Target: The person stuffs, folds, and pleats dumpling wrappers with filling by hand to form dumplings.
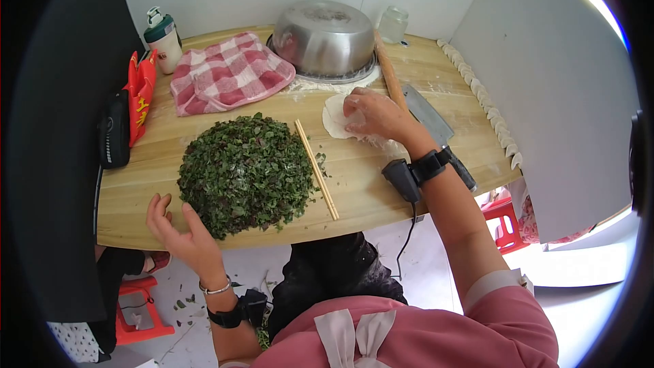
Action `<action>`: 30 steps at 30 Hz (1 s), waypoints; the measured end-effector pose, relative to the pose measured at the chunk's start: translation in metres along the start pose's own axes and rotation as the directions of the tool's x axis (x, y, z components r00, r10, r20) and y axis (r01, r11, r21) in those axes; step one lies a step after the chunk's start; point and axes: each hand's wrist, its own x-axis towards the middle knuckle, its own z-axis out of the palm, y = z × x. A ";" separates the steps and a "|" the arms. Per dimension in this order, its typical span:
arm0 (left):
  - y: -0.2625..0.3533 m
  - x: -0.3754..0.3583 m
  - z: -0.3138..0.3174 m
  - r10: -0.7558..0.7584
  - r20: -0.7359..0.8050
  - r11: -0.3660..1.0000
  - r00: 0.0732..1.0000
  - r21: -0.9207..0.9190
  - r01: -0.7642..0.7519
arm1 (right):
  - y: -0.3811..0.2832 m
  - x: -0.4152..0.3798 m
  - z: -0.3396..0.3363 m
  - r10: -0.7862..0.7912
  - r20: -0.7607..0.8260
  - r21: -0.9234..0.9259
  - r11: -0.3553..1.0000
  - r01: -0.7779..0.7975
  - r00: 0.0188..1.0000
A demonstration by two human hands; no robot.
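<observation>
My right hand [373,114] is closed over the right side of a flat round dough wrapper [335,117], its fingertips pressed together on the dough. Near the front left edge of the wooden table, my left hand [182,228] has its fingers apart and holds nothing. Just beyond it lies a large heap of chopped green leaves [245,174]. Two wooden chopsticks [316,169] lie side by side between the heap and the wrapper. A rolling pin [390,71] rests behind my right hand, beside a cleaver [428,116] with a dark handle.
An upturned metal basin [323,41] and glass jar [393,24] stand at the back. A checked cloth [231,73], bottle [163,41] and red packet [141,92] are at the left. Folded dumplings [485,99] line the right edge. Another person's leg shows at lower left.
</observation>
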 end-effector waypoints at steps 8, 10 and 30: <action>0.001 0.000 0.000 0.002 0.014 1.000 1.000 0.002 -0.002 | 0.012 0.004 0.000 0.002 0.026 0.110 0.994 -0.005 1.000; 0.001 0.000 0.000 0.006 0.018 1.000 1.000 0.011 -0.007 | 0.009 0.000 0.000 -0.005 -0.014 0.116 0.993 0.006 1.000; -0.005 -0.001 0.001 0.057 0.025 0.997 0.998 0.051 -0.059 | 0.018 -0.005 0.008 0.045 -0.142 0.117 0.993 -0.029 0.989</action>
